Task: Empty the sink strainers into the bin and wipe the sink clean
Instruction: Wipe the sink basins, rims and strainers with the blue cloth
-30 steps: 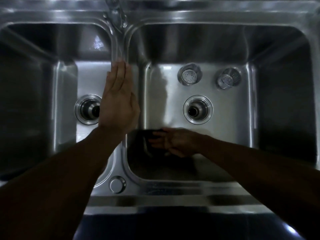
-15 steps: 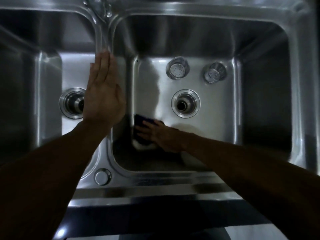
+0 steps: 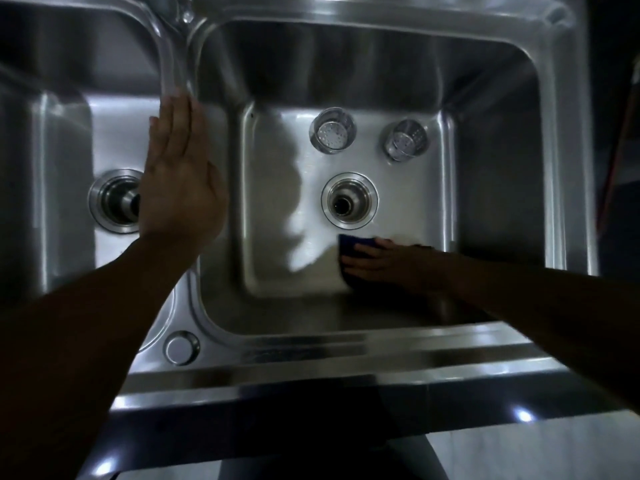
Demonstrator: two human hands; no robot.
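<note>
A steel double sink fills the view. My left hand (image 3: 181, 178) lies flat, fingers together, on the divider (image 3: 175, 64) between the two basins. Down in the right basin (image 3: 485, 202), my right hand (image 3: 384, 263) presses a dark blue cloth (image 3: 353, 245) against the floor, just below and right of the open drain (image 3: 349, 199). Two steel strainers stand on the basin floor beyond the drain, one (image 3: 333, 134) at the middle and one (image 3: 406, 139) to its right. The left basin's drain (image 3: 116, 200) is partly hidden by my left hand.
The tap base (image 3: 178, 8) rises at the back of the divider. A round cap (image 3: 181, 348) sits on the front rim (image 3: 311, 358). Below the rim is a dark counter edge and pale floor. A red strip (image 3: 620, 133) hangs at the far right.
My right hand has slid the cloth from the near left corner of the right basin across to below the drain. The view has shifted right; my left hand stays on the divider.
</note>
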